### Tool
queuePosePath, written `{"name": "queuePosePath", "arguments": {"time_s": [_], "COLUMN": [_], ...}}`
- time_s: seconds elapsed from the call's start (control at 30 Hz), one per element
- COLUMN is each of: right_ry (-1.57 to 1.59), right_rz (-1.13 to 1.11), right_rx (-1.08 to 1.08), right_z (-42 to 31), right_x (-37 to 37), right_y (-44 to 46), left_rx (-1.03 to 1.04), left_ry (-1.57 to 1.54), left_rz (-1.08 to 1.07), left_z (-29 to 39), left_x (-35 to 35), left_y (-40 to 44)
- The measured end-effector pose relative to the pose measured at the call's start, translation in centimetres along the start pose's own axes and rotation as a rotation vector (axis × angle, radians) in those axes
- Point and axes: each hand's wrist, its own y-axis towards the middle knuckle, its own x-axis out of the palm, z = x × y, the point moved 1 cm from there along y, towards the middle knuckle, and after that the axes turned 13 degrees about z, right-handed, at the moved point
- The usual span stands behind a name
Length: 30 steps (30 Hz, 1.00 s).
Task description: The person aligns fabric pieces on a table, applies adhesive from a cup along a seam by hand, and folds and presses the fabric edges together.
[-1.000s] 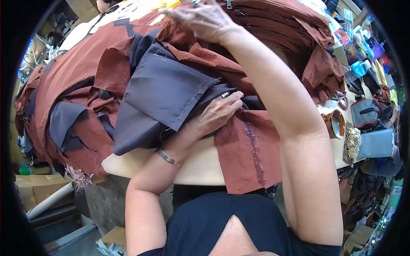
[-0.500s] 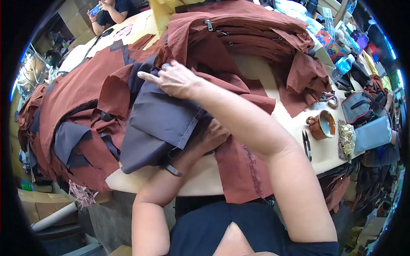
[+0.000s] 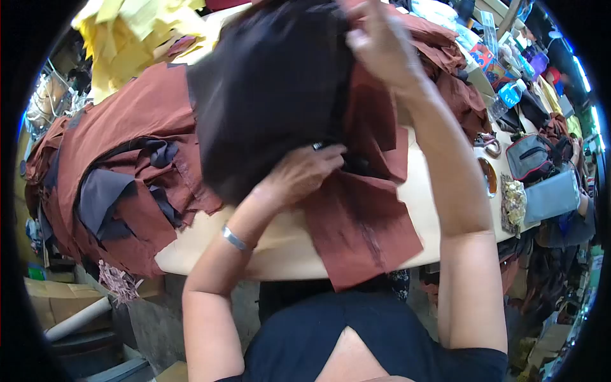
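A broad dark fabric piece (image 3: 270, 95) is lifted and spread over the middle of the table, partly smeared by motion. My right hand (image 3: 385, 51), raised at its upper right edge, is closed on the cloth, though blurred. Lower down, my left hand (image 3: 299, 175) grips the bottom right part of the same fabric, fingers curled, a ring showing. Red-brown fabric (image 3: 363, 229) hangs below and right of my left hand, its end over the table's front edge.
A pile of red-brown and grey fabric (image 3: 133, 121) lies at left, yellow cloth (image 3: 140, 38) behind it. At right are a brown mug (image 3: 489, 177), a water bottle (image 3: 509, 94), a grey pouch (image 3: 529, 158) and clutter along the table (image 3: 286, 264).
The dark fabric has been raised and opened out upward. My right hand has moved up and right with its edge; my left hand has come out from beneath the cloth.
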Motion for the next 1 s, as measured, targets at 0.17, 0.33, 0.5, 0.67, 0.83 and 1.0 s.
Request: {"name": "queuePosePath", "arguments": {"time_s": [0.17, 0.33, 0.5, 0.67, 0.83, 1.0], "right_ry": [-0.392, -0.203, -0.262, -0.368, -0.737, -0.525], "right_rz": [0.092, -0.078, -0.154, -0.227, -0.337, -0.355], "right_rx": [0.228, 0.191, 0.277, 0.376, 0.304, 0.518], "right_z": [-5.8, -2.3, -3.3, -4.5, -5.3, -4.1], "right_x": [-7.1, -10.5, -12.9, -14.5, -13.5, -13.3], "right_y": [-0.1, -7.4, -14.1, -20.2, -23.1, -22.1], "left_rx": [0.078, -0.097, -0.048, 0.036, -0.03, -0.049], "left_ry": [0.119, 0.258, 0.675, 0.343, 0.07, 0.005], "left_rz": [0.037, -0.056, 0.021, 0.095, -0.117, -0.067], "left_z": [0.4, -3.4, -7.8, 1.2, 5.0, 2.5], "left_x": [-8.3, -15.8, -17.3, -10.6, -1.5, -1.1], "left_y": [1.7, 0.8, -1.9, -2.0, -4.3, -5.1]}}
